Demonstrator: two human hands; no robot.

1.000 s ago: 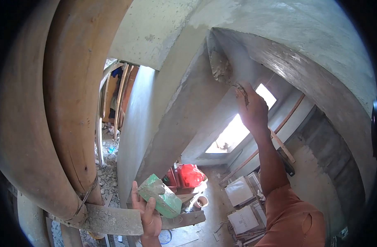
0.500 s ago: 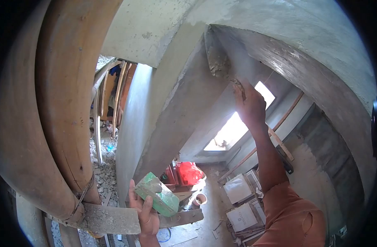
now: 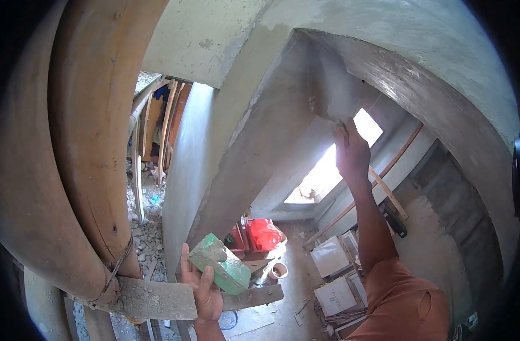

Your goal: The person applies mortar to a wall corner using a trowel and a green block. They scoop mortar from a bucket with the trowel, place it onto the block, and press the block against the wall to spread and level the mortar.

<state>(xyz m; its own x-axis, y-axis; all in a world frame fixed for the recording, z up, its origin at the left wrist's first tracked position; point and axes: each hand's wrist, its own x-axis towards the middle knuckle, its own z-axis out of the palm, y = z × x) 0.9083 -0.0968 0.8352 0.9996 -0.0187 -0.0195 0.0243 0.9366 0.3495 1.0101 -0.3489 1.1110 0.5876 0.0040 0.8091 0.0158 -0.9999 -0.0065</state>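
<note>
My left hand (image 3: 203, 292) grips a green block-shaped float (image 3: 229, 273) smeared with grey mortar, low in the view, with the thumb against its near side. Higher up, my right hand (image 3: 351, 150) is closed round the handle of a trowel (image 3: 319, 94). The trowel's blade lies against the underside of the grey plastered beam (image 3: 260, 153), near its upper corner. Blur and haze hide the blade's outline, and my fingers cover the handle.
Two thick wooden poles (image 3: 92, 136) stand close on the left, tied above a mortar-covered board (image 3: 157, 298). Below are a red bag (image 3: 264, 235), a small bucket (image 3: 278, 270) and stacked boxes (image 3: 335, 295). A bright window opening (image 3: 317, 176) lies behind my right arm.
My right hand and the trowel have moved slightly right and down along the plaster. My left hand still holds the float in nearly the same place; the view has shifted a little.
</note>
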